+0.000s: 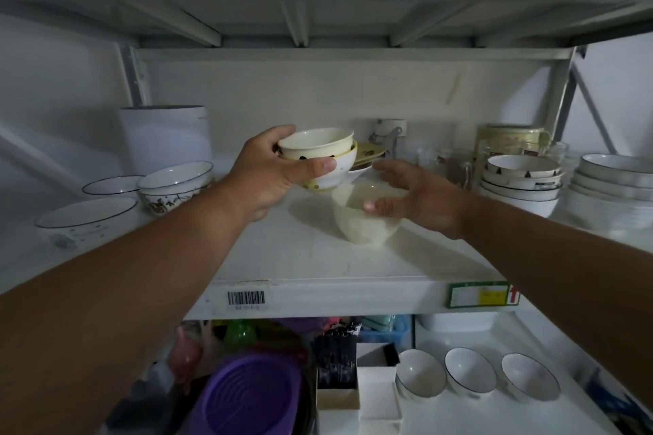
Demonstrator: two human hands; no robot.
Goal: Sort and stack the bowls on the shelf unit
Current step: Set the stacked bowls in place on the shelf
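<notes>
My left hand (272,175) grips a small stack of cream bowls (319,148) with dark spots, held just above the middle shelf (318,258). My right hand (413,196) is spread around the rim of a plain white bowl (364,228) that sits on the shelf; whether it grips the bowl is unclear. Behind the held stack lie yellow-rimmed dishes (369,152). A stack of white bowls with black marks (521,176) stands to the right. Flower-patterned bowls (175,187) stand at the left.
Blue-rimmed bowls (84,219) sit at the far left, a white canister (164,139) behind them. Plates (615,176) and glass mugs (509,141) fill the right end. The lower shelf holds three white bowls (470,371), a purple lid (254,395) and boxes.
</notes>
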